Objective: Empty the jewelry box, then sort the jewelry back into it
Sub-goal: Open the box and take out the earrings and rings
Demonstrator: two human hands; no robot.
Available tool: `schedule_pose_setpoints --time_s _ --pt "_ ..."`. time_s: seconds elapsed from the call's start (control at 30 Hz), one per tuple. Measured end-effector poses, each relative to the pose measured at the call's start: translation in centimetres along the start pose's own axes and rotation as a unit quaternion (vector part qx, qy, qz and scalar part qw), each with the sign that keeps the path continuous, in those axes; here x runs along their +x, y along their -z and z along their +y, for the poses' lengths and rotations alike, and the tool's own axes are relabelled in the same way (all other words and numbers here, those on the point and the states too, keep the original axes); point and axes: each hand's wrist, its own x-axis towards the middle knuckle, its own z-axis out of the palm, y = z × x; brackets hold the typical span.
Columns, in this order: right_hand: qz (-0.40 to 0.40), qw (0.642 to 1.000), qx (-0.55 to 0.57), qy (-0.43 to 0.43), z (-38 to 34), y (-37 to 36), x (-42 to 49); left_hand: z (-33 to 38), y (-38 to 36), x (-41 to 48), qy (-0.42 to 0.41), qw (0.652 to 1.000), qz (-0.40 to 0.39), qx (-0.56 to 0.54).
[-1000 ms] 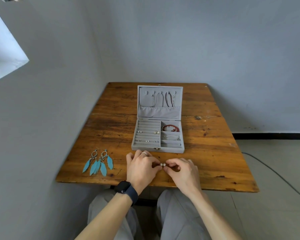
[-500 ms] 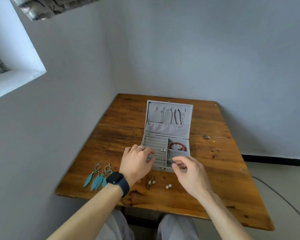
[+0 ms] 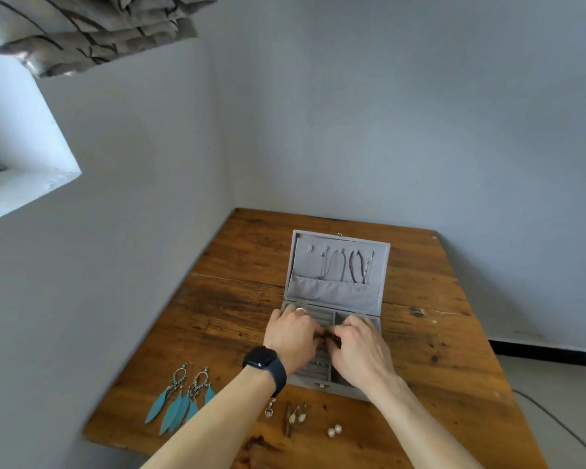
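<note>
1 jewelry box [image 3: 310, 380], lid [image 3: 339, 265] upright rear, front twd person [image 3: 217, 418]

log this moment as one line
left hand, right hand: fingertips together over open jewelry box, item unclear | lid: necklaces hanging | table: feather earrings, pearl earrings out

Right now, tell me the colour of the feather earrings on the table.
The feather earrings are turquoise blue with dull silver tops, seen in the head view.

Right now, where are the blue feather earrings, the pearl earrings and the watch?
blue feather earrings [image 3: 174, 409]: head view, on a feather.
pearl earrings [image 3: 331, 432]: head view, on left pearl.
watch [image 3: 260, 361]: head view, on its face.
</note>
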Motion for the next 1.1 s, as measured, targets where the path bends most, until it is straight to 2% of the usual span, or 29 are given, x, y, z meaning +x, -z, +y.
schedule_pose_setpoints --time_s 0.23,0.5,0.7,0.9,1.1 --pt "-0.002 0.999 0.029 -0.014 -0.6 0.1 0.0 -0.7 0.4 -0.6 0.042 0.994 0.006 -0.097" --pt "0.03 0.969 0.241 -0.046 -2.4 2.2 -5.1 -4.2 3.0 -7.5 0.09 0.955 0.083 -0.27" --pt "0.024 0.95 0.309 -0.041 -6.7 0.2 -11.4 -6.3 2.3 -14.7 0.112 0.96 0.09 -0.239" --pt "-0.001 0.959 0.282 -0.031 -10.1 -3.9 -13.8 -6.2 0.3 -18.3 0.112 0.974 0.073 -0.18" --pt "0.031 0.972 0.23 -0.047 -10.8 -5.4 -13.8 -5.4 -1.1 -19.3 0.108 0.978 0.074 -0.161"
